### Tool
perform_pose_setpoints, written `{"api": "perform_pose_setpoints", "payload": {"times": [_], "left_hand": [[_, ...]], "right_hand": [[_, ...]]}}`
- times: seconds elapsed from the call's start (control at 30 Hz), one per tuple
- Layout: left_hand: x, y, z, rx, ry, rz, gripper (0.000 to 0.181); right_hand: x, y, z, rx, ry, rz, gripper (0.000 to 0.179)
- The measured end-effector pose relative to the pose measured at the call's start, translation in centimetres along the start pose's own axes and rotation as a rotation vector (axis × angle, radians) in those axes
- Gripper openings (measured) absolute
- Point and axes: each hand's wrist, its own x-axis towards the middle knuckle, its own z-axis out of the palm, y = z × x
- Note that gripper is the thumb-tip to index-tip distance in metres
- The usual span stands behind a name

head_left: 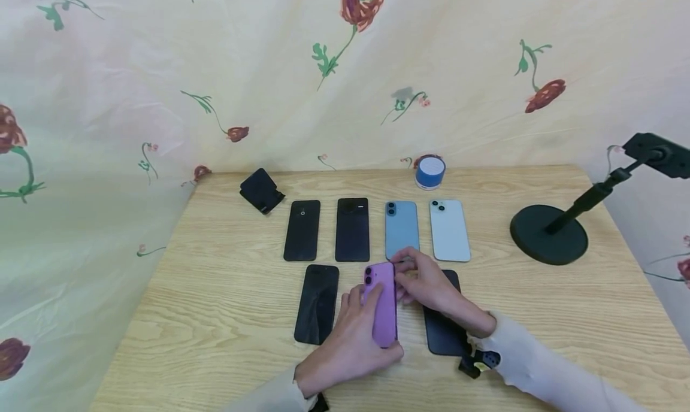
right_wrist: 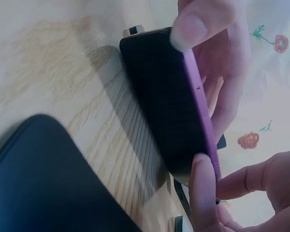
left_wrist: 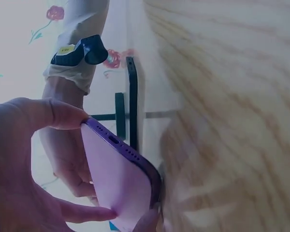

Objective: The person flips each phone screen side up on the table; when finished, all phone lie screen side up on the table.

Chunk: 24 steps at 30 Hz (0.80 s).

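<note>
A purple smartphone (head_left: 385, 319) is tilted up off the wooden table, its back with two camera lenses facing me in the head view. My left hand (head_left: 353, 340) grips it from the left and at its lower end. At its upper right edge, my right hand (head_left: 426, 280) pinches the phone. The right wrist view shows its dark screen (right_wrist: 159, 96), with the right thumb (right_wrist: 203, 188) on the glass and a finger at the purple side. In the left wrist view the phone's port end (left_wrist: 116, 140) is near the camera.
Left of the hands lies a black phone (head_left: 317, 304); a dark phone (head_left: 444, 331) is partly under the right forearm. Behind are two dark phones (head_left: 302, 229), a blue one (head_left: 401, 226) and a pale one (head_left: 450, 229). A blue cylinder (head_left: 430, 172), black object (head_left: 261, 190) and black stand (head_left: 548, 235) surround them.
</note>
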Motion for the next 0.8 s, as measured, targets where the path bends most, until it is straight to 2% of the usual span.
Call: {"api": "perform_pose_setpoints", "payload": {"times": [0.23, 0.43, 0.67, 0.8], "left_hand": [[-0.5, -0.1, -0.6, -0.056, 0.011, 0.050, 0.103], [-0.6, -0.3, -1.0, -0.201, 0.000, 0.082, 0.097], [-0.4, -0.8, -1.0, -0.347, -0.012, 0.089, 0.088], [-0.1, -1.3, -1.0, -0.472, 0.000, 0.094, 0.076]], "right_hand": [[0.0, 0.3, 0.0, 0.034, -0.106, -0.068, 0.041], [-0.3, 0.8, 0.0, 0.025, -0.163, -0.123, 0.044], [-0.3, 0.9, 0.2, 0.001, -0.166, -0.102, 0.049], [-0.4, 0.9, 0.1, -0.020, -0.163, -0.045, 0.053]]}}
